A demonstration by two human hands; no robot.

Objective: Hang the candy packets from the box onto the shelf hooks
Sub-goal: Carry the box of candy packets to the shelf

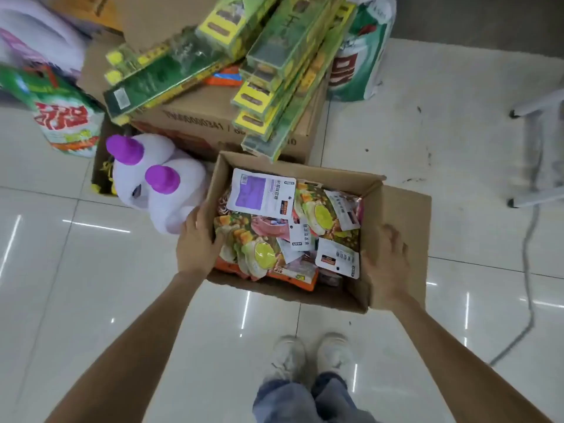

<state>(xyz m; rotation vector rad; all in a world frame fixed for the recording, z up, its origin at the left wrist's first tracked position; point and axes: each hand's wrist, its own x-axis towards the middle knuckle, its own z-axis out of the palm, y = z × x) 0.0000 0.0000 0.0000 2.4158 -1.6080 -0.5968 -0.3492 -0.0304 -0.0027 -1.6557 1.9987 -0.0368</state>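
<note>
Shoes [311,355]: yours, on the tiled floor [91,285], nearest you.
Left hand [197,242]: you grip the box's left wall, thumb inside over the packets.
Right hand [386,264]: fingers spread flat against the right flap.
Box [396,215]: open, between your hands.
Packets [274,230]: heaped loose inside the box.
Plush [155,178]: just left of the box.
Carton [213,123]: behind, green packs [274,71] stacked on top.
</note>
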